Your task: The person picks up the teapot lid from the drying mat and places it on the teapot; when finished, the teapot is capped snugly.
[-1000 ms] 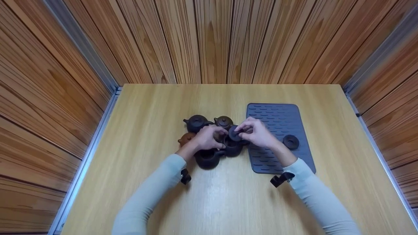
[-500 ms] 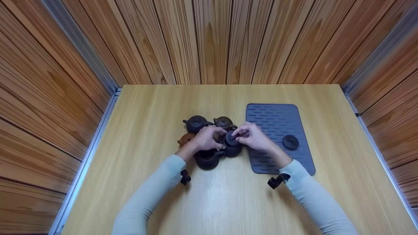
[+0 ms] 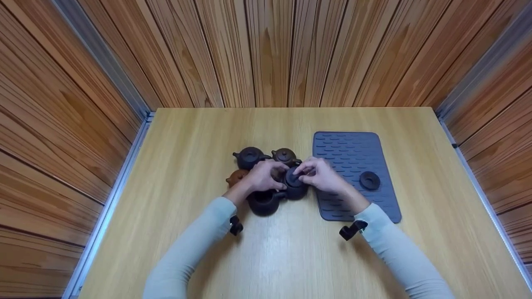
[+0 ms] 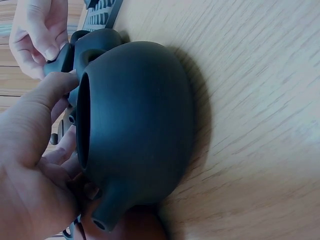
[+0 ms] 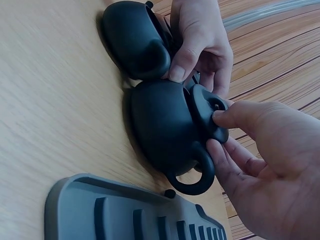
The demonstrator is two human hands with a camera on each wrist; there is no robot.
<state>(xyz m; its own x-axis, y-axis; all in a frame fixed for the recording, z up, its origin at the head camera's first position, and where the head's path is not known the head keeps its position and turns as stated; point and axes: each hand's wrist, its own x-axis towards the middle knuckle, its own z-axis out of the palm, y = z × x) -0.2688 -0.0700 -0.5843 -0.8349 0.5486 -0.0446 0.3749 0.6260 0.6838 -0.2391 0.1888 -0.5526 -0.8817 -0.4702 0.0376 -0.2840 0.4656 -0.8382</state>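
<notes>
Where the left hand (image 3: 265,175) braces: its grip clasps the dark teapot (image 5: 160,125), likely to steady it.
Lid (image 5: 202,111): tilted at that teapot's mouth, pinched in the grip of the right hand (image 3: 322,176).
Mat (image 3: 347,145): carries a ring-shaped piece (image 3: 363,181), apparently parked out of the way.

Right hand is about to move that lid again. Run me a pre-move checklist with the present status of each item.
1. Lid gripped by the right hand: ok, held between thumb and fingers.
2. Left hand on the centre teapot: ok, thumb against it by the rim.
3. Lid seated flat: not ok, it looks tilted, its edge raised towards the handle.
4. Lid matches this teapot: cannot tell.
5. Other lid out of the way: ok, lying on the grey mat.
6. Front teapot covered: not ok, its mouth is open.
</notes>
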